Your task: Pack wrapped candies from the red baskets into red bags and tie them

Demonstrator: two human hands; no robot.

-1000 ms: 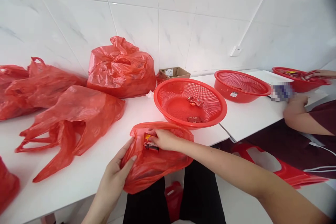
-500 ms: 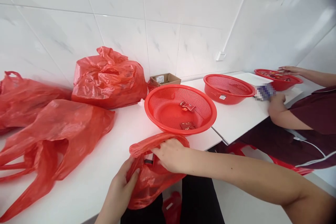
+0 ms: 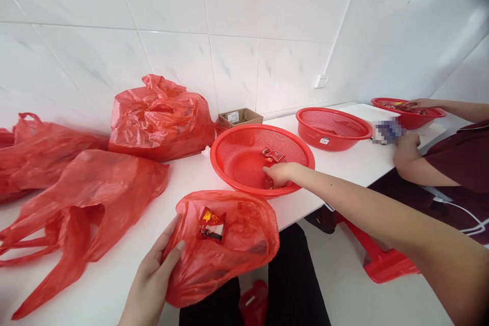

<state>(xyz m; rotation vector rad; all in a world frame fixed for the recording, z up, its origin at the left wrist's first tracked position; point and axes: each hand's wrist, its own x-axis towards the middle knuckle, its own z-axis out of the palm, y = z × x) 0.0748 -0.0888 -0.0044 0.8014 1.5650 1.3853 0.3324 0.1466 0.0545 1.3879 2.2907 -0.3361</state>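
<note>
My left hand (image 3: 158, 265) grips the side of a red plastic bag (image 3: 225, 275), thumb inside the rim and fingers outside. The bag's mouth gapes upward, and a red, yellow and white snack packet (image 3: 212, 225) lies inside it. My right hand (image 3: 280, 174) is down in the near red plastic basket (image 3: 229, 163), its fingers closed around a small red packet (image 3: 269, 182) that they partly hide. Another red packet (image 3: 273, 155) rests beyond that hand, on the basket's floor near the back wall.
Red plastic bags (image 3: 164, 122) stand and lie on the white table (image 3: 187, 175) at the left. A cardboard box (image 3: 240, 116) is by the wall. Another red basket (image 3: 332, 130) stands to the right, where a co-worker's hand (image 3: 422, 105) reaches into a further basket (image 3: 412, 119).
My right hand has left the bag's mouth and moved up and right into the near basket, to the lower packet. The bag's mouth is now wider, showing the packet inside.
</note>
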